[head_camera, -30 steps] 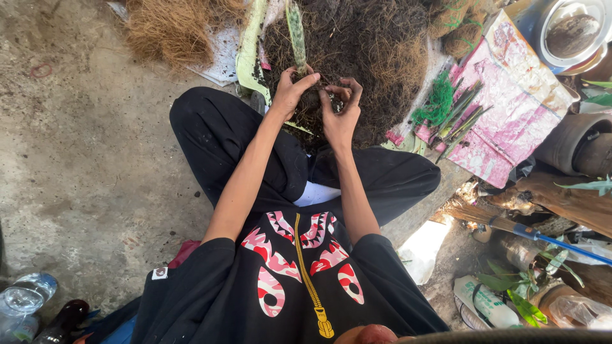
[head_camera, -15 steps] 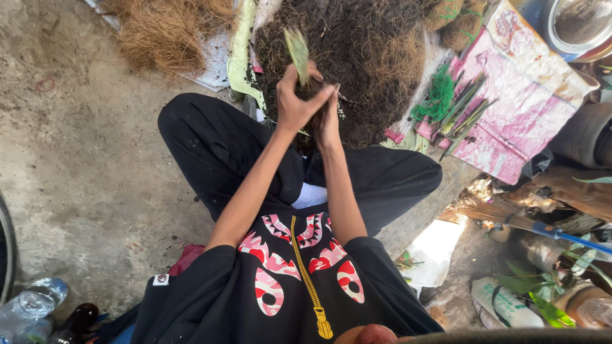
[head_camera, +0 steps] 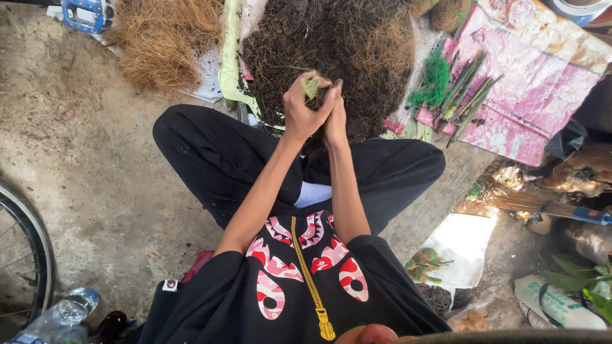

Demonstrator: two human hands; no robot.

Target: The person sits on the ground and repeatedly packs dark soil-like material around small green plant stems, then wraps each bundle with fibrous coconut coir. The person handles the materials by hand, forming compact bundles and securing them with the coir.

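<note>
I sit cross-legged on a concrete floor with both hands raised together over a big pile of dark fibrous soil (head_camera: 357, 44). My left hand (head_camera: 298, 113) and my right hand (head_camera: 336, 122) are pressed against each other, closed around a short green plant cutting (head_camera: 311, 84). Only the cutting's pale green top shows above my fingers, and dark fibre clings around it. Whatever lies lower between the palms is hidden.
A heap of dry brown fibre (head_camera: 162, 38) lies at the upper left. On a pink sheet (head_camera: 529, 89) to the right lie several green stems (head_camera: 468, 89) and a green string bundle (head_camera: 435, 79). A bicycle wheel (head_camera: 25, 255), plastic bottle (head_camera: 64, 312), broom (head_camera: 542, 207) and white bag (head_camera: 462, 245) surround me.
The long green strip that stood above my fingers now shows only a short end. Both hands have closed tighter together around it.
</note>
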